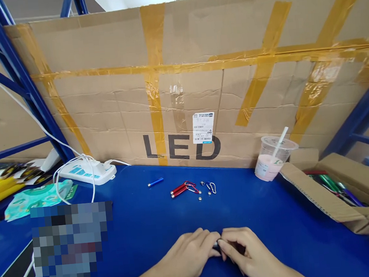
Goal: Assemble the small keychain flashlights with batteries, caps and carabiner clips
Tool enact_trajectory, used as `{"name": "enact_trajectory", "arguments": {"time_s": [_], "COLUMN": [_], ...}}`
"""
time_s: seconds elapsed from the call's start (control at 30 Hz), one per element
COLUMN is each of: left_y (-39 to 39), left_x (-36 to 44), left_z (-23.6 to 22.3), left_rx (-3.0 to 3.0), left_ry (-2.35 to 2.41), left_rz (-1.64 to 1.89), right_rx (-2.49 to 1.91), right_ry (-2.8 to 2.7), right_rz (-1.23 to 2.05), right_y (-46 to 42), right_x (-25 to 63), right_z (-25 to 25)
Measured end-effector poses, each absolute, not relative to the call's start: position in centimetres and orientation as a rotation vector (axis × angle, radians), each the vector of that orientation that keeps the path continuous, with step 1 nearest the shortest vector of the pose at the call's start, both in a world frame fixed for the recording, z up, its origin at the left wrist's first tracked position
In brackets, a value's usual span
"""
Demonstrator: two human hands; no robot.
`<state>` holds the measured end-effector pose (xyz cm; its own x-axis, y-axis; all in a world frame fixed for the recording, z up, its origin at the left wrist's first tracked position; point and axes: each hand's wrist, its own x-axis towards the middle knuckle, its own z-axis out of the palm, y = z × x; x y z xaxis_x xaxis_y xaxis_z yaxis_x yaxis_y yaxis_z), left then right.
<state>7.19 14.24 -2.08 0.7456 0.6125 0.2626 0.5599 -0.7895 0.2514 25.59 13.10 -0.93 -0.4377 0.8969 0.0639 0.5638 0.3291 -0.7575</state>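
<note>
My left hand (194, 254) and my right hand (248, 251) meet at the front of the blue table (140, 228). Both have their fingertips closed round a small dark metal piece (217, 244), mostly covered by the fingers, so its kind is unclear. Beyond them lie red mini flashlights (180, 189) with red carabiner clips. To their right are a blue carabiner clip (211, 188), a small metal part (202, 183) and several small round silver pieces (200, 198) resembling button cells. A slim blue tube (156, 182) with a silver end lies farther left.
A cup (268, 165) of pink drink with a straw stands back right. Beside it is an open cardboard box (322, 199) of coloured tubes. On the left are a power strip (93, 171), a teal packet (36, 199), a phone (16, 267) and cables. Taped cardboard (120, 109) walls the back.
</note>
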Motion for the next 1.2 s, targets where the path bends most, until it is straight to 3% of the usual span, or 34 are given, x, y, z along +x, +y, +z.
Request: {"name": "enact_trajectory", "arguments": {"time_s": [0.43, 0.63, 1.2], "left_y": [14.2, 14.2, 14.1], "left_x": [7.3, 7.5, 7.4], "left_z": [-1.0, -0.6, -0.5], "left_rx": [2.560, 2.373, 2.354], "left_ry": [1.002, 1.119, 1.115], "left_rz": [0.594, 0.684, 0.668], "right_rx": [-1.298, -1.348, -1.090], "right_ry": [-2.123, -1.997, -1.909], "right_rz": [0.856, 0.639, 0.424], "right_y": [13.3, 13.5, 13.7], "right_x": [25.5, 25.5, 25.7], "right_z": [-0.8, -0.7, -0.9]}}
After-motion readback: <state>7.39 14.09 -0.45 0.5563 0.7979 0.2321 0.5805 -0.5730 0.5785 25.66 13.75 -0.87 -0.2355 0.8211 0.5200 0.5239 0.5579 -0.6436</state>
